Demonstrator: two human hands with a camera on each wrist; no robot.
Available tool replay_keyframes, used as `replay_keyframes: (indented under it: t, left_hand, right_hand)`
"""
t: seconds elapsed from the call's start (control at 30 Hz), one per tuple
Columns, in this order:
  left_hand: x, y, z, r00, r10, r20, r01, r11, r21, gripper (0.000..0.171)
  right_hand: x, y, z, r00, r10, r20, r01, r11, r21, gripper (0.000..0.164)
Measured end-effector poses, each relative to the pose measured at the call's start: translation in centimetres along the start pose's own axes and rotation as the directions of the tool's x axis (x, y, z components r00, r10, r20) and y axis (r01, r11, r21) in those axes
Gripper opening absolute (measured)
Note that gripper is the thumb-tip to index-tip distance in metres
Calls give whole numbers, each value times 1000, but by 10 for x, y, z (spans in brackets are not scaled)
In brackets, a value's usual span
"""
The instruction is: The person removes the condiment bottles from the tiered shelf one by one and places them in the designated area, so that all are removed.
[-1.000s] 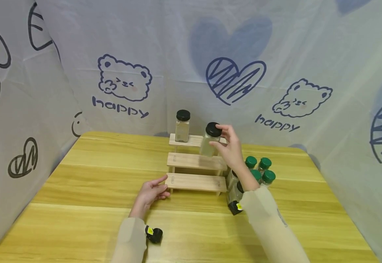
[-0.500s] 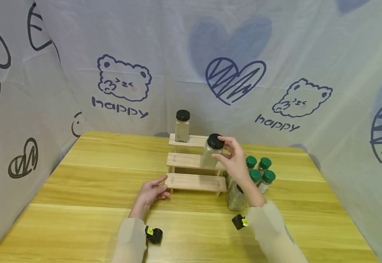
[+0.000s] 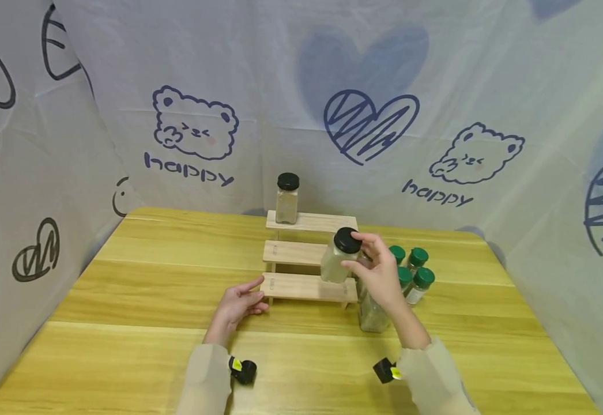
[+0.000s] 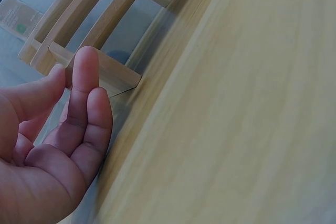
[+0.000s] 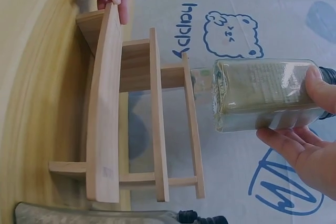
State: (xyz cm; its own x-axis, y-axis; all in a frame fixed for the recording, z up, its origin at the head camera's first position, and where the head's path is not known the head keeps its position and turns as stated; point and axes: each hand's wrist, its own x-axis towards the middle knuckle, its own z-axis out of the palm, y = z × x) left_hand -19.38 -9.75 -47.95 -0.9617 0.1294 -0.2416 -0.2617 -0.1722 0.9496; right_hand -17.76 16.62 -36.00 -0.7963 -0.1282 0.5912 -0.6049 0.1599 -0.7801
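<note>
My right hand (image 3: pixel 383 278) grips a clear square spice jar (image 3: pixel 335 266) with a black lid, thumb and fingers around its upper part. The jar is slightly tilted and overlaps the lower steps' right side in the head view; the right wrist view shows it (image 5: pixel 262 94) clear of the planks. A three-step wooden rack (image 3: pixel 301 287) stands on the table. My left hand (image 3: pixel 236 305) pinches the left end of its lowest step, thumb on top in the right wrist view. A similar black-lidded jar (image 3: pixel 287 207) stands upright at the left of the top step.
Several green-capped jars (image 3: pixel 424 279) cluster to the right of the rack, behind my right wrist. A clear jar (image 3: pixel 373 318) stands in front of them, partly hidden by that hand. A printed curtain (image 3: pixel 291 132) hangs behind the wooden table (image 3: pixel 140 276).
My right hand has brought the jar down and toward me, from the top step's height to over the lower steps. The left hand has stayed at the rack.
</note>
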Motion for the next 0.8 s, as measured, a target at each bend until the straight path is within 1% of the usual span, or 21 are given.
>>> replay_keyframes:
  t: [0.17, 0.4, 0.57, 0.67, 0.8]
  left_hand:
    - [0, 0, 0, 1000, -4, -2, 4, 1000, -1, 44]
    - [1, 0, 1, 1000, -2, -8, 2, 1000, 2, 43]
    - [0, -1, 1, 1000, 1, 1, -1, 1000, 9, 44]
    - [1, -1, 0, 1000, 2, 1, -2, 1000, 7, 43]
    - [1, 0, 0, 1000, 4, 2, -4, 1000, 4, 44]
  right_hand:
    - [-10, -2, -3, 1000, -12, 9, 12, 1000, -7, 46]
    - [-26, -3, -8, 1000, -17, -14, 17, 999, -37, 49]
    - [-38, -4, -12, 999, -48, -3, 48, 999, 15, 49]
    - [-43, -5, -14, 999, -52, 10, 51, 997, 56, 48]
    - [-50, -6, -16, 999, -42, 3, 41, 997, 71, 48]
